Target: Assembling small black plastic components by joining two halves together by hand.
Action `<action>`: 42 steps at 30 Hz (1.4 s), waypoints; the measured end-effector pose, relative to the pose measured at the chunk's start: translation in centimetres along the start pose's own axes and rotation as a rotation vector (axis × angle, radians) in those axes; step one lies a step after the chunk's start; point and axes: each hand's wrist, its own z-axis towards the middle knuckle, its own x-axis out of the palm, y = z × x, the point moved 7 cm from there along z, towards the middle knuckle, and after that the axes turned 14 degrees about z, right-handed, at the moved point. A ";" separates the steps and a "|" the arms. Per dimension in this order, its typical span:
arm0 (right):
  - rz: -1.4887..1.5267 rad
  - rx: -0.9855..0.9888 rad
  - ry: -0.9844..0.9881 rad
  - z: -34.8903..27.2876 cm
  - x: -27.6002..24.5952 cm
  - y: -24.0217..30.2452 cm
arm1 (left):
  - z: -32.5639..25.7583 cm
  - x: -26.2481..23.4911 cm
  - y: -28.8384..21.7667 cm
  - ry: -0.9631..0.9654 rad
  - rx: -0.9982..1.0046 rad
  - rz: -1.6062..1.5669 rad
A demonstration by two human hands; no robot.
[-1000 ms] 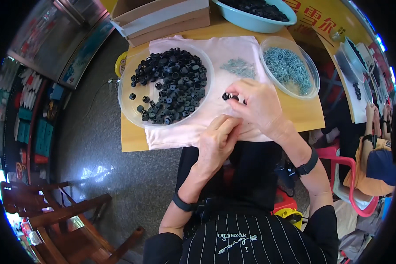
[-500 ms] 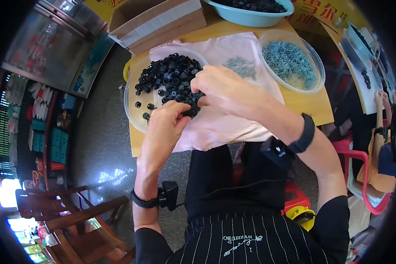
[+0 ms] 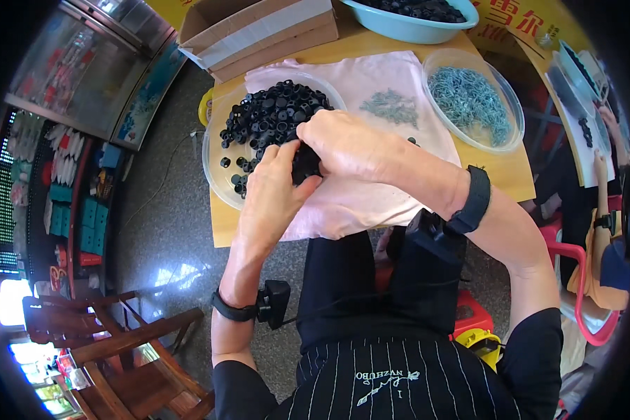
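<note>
A shallow round clear tray point(image 3: 208, 171) holds a heap of small black plastic caps point(image 3: 276, 105). At its near right side my left hand point(image 3: 271, 192) is closed, its fingertips against my right hand. My right hand point(image 3: 343, 145) curls over the tray's right edge with its fingers bent inward. Whatever the two hands pinch is hidden behind the fingers. Under them lies a pink cloth point(image 3: 350, 213). Beyond my right forearm, a small loose pile of thin metal pieces point(image 3: 390, 107) rests on the cloth, and one small dark piece point(image 3: 411, 141) sits near the forearm.
A clear round tub point(image 3: 516, 133) of grey metal pieces stands at the right of the wooden table point(image 3: 518, 175). At the back are an open cardboard box point(image 3: 259, 36) and a pale blue basin point(image 3: 409, 29) of black parts. A wooden chair point(image 3: 143, 339) stands lower left; another person's arms point(image 3: 600, 178) show far right.
My hands have drawn together, and the fingertips now meet. The whole scene has shifted slightly to the right. A small dark piece now shows on the cloth beside my right forearm.
</note>
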 end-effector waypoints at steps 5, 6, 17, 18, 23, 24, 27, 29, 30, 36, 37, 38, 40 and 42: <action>0.115 0.082 0.011 -0.2 0.2 -1.2 | 0.5 0.2 0.2 -0.042 0.005 -0.071; 0.141 0.112 -0.003 -0.3 0.1 -1.4 | 0.5 0.2 0.2 -0.043 0.006 -0.070; 0.552 0.091 -0.115 -0.2 0.4 -2.9 | 0.7 1.5 2.3 -0.041 -0.058 -0.669; 0.608 0.099 -0.112 -0.2 0.4 -2.7 | 0.7 1.3 2.3 -0.041 -0.062 -0.666; 0.652 0.115 -0.134 -1.6 -1.7 -2.5 | 1.4 -0.1 0.5 -0.056 -0.010 -0.754; 0.676 0.116 -0.130 -1.9 -2.0 -2.6 | 1.6 -0.4 0.1 -0.075 0.021 -0.729; 0.634 0.133 -0.153 -3.5 -3.7 -3.0 | 2.5 -0.8 -1.8 -0.036 0.063 -0.672; 0.617 0.162 -0.201 -5.2 -4.6 -3.7 | 2.6 -0.8 -4.0 -0.015 0.087 -0.683; 0.614 0.171 -0.204 -5.8 -4.7 -4.4 | 2.8 -0.2 -4.6 -0.009 0.091 -0.690; 0.829 0.331 -0.166 -9.1 -3.8 -8.2 | 3.3 3.4 -8.0 0.176 0.175 -0.681; 0.752 0.348 -0.187 -9.3 -3.7 -8.5 | 3.2 3.8 -8.2 0.186 0.178 -0.680; 0.758 0.354 -0.193 -9.4 -3.5 -8.6 | 3.2 3.7 -8.1 0.105 0.201 -0.515; 0.756 0.331 -0.214 -9.5 -3.5 -8.4 | 3.0 3.4 -8.4 0.028 0.227 -0.348; 0.740 0.329 -0.213 -9.6 -3.5 -8.4 | 2.8 2.9 -8.6 -0.021 0.219 -0.286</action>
